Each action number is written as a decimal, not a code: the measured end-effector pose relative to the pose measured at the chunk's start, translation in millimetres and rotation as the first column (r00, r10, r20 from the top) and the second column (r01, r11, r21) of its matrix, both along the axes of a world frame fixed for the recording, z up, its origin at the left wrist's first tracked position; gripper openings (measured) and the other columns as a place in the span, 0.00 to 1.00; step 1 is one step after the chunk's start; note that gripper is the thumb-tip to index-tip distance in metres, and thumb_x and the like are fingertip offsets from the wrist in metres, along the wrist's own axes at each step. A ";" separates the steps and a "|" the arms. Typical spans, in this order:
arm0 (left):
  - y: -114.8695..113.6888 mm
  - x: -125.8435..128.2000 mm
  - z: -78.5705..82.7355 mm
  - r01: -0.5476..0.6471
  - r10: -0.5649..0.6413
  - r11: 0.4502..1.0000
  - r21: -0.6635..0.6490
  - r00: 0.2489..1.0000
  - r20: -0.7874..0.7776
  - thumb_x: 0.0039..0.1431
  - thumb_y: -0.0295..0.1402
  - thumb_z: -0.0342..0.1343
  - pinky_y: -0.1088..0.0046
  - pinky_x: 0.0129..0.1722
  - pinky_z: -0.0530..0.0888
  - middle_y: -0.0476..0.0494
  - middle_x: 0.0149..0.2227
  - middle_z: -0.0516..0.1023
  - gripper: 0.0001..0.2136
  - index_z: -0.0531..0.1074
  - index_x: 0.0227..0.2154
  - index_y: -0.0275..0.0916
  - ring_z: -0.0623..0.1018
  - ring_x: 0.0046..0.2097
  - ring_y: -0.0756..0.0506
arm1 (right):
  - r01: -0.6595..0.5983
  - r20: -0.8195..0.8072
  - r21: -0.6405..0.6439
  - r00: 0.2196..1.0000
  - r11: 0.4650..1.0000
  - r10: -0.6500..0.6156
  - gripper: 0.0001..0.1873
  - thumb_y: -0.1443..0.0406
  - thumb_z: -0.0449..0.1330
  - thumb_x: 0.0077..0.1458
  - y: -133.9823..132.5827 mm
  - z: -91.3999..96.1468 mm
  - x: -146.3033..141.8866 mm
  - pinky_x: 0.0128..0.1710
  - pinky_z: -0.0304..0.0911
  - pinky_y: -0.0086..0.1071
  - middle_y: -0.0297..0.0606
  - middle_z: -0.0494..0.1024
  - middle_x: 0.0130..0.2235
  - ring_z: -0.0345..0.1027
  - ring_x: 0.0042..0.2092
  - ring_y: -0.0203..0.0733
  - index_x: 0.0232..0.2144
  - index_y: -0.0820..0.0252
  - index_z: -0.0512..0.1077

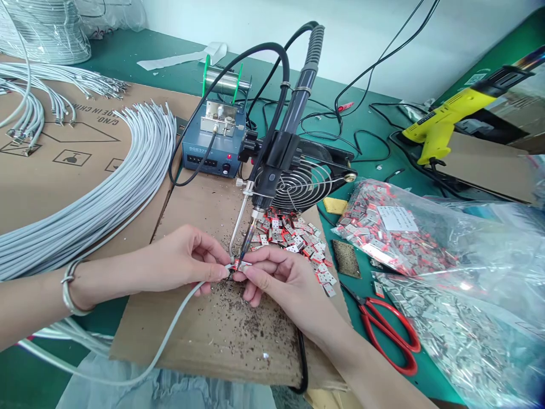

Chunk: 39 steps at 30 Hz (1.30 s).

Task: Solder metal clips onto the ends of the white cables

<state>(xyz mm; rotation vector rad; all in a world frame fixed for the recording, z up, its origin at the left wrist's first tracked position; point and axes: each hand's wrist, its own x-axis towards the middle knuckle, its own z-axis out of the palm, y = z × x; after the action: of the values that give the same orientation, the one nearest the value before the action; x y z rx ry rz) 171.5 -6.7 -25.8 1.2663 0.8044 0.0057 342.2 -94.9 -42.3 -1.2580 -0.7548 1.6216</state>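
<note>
My left hand [183,262] pinches the end of a grey cable [170,329] that trails down and left over the cardboard. My right hand [283,284] pinches a small red and silver connector part [243,265] against the cable's end. Both meet right under the tip of a fixed soldering iron [272,165] and its thin solder feed tube [237,230]. Whether the tip touches the part is hard to tell. A pile of the same red and silver parts [298,236] lies just behind my right hand.
A bundle of grey cables [106,193] curves across the cardboard at left. Behind the iron stand a blue solder station [210,153] and a small fan [304,184]. Red scissors [389,332], bags of parts [395,227] and a yellow glue gun [451,116] sit at right.
</note>
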 end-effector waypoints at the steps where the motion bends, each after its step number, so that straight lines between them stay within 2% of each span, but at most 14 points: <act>1: 0.2 0.1 0.5 0.001 -0.001 1.000 -0.001 1.000 -0.005 0.47 0.31 0.60 0.82 0.21 0.65 0.55 0.16 0.70 0.04 0.73 0.26 0.35 0.70 0.20 0.55 | -0.003 -0.001 0.002 1.000 1.000 0.003 0.11 0.63 0.68 0.43 0.2 0.3 0.1 0.19 0.67 0.19 0.36 0.80 0.25 0.70 0.20 0.29 0.28 0.64 0.72; 17: -1.0 1.5 7.3 -0.020 0.020 0.999 -0.040 1.000 -0.011 0.48 0.28 0.59 0.84 0.20 0.66 0.57 0.15 0.69 0.02 0.72 0.24 0.36 0.70 0.19 0.56 | -0.006 -0.005 -0.002 1.000 1.000 0.006 0.10 0.62 0.68 0.43 -1.0 1.8 3.1 0.17 0.62 0.18 0.36 0.81 0.25 0.65 0.18 0.25 0.28 0.62 0.74; 23: -0.2 2.4 7.0 -0.013 0.013 1.000 -0.008 0.999 -0.037 0.48 0.28 0.59 0.83 0.21 0.66 0.56 0.15 0.70 0.02 0.72 0.24 0.36 0.69 0.19 0.56 | -0.020 0.051 -0.020 0.998 1.000 0.021 0.09 0.62 0.67 0.44 -0.1 4.2 2.6 0.16 0.60 0.19 0.36 0.80 0.25 0.64 0.17 0.26 0.27 0.61 0.74; 30: -2.1 1.7 6.4 -0.026 0.026 0.999 -0.025 1.000 -0.013 0.46 0.28 0.60 0.82 0.20 0.66 0.56 0.15 0.69 0.03 0.71 0.24 0.36 0.69 0.18 0.55 | -0.006 0.038 0.006 0.999 1.000 0.006 0.11 0.60 0.68 0.42 -0.5 4.3 3.1 0.14 0.53 0.22 0.38 0.81 0.26 0.57 0.15 0.25 0.27 0.61 0.75; 34: -1.7 2.1 6.1 -0.028 0.028 0.999 -0.024 1.000 -0.006 0.47 0.29 0.59 0.82 0.20 0.65 0.57 0.15 0.69 0.03 0.71 0.24 0.36 0.69 0.19 0.55 | -0.014 0.014 0.008 1.000 1.000 0.014 0.10 0.61 0.68 0.42 -0.2 4.3 3.1 0.14 0.52 0.21 0.38 0.81 0.26 0.57 0.15 0.24 0.27 0.60 0.75; 39: -1.4 3.4 5.8 -0.033 0.032 0.999 -0.007 0.999 -0.025 0.46 0.29 0.59 0.82 0.20 0.65 0.57 0.15 0.69 0.03 0.70 0.24 0.36 0.69 0.18 0.55 | -0.003 0.074 0.012 0.997 1.000 0.002 0.10 0.61 0.67 0.43 1.1 3.3 3.0 0.14 0.53 0.21 0.37 0.81 0.25 0.57 0.15 0.24 0.27 0.60 0.75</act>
<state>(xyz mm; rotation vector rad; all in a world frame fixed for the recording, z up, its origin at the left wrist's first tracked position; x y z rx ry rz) 175.0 -8.1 -20.1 1.2486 0.8460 0.0131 345.2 -93.8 -39.0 -1.3152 -0.8103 1.5774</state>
